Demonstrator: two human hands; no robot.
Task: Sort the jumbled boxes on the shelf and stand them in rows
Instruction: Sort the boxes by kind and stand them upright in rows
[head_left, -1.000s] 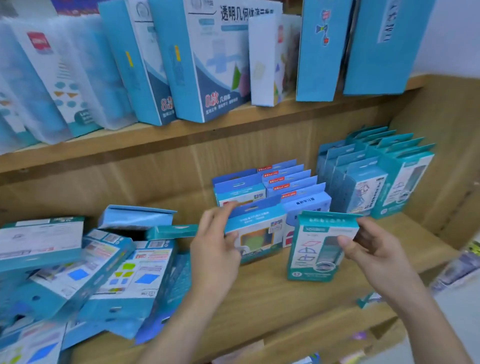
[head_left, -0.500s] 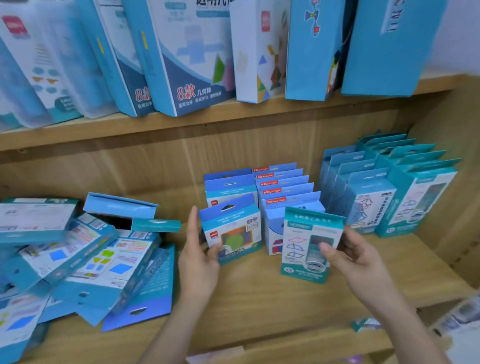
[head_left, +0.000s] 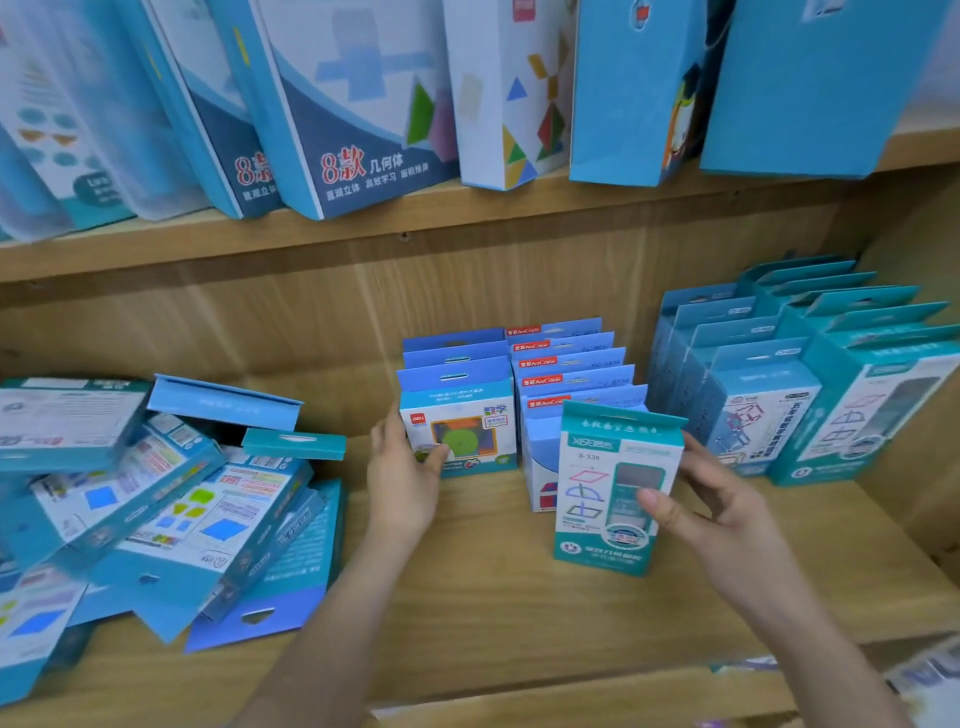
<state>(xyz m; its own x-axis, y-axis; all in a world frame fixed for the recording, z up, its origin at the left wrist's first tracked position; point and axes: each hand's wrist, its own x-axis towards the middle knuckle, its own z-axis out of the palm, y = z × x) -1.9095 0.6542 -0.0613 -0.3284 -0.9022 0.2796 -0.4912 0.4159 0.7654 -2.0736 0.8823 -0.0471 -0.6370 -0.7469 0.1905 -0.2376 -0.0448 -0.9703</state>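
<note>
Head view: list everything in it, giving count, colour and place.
teal box: one, teal, upright before the red-labelled row, held by right hand
front blue box: one, blue, heads the left middle row, held by left hand
red-labelled row: about five, blue, middle
right rows: two rows, blue and teal, right end
jumbled pile: many, blue and teal, left
large boxes: several, blue and white, upper shelf
shelf: one, light wood
left hand: grips front blue box
right hand: grips teal box
</note>
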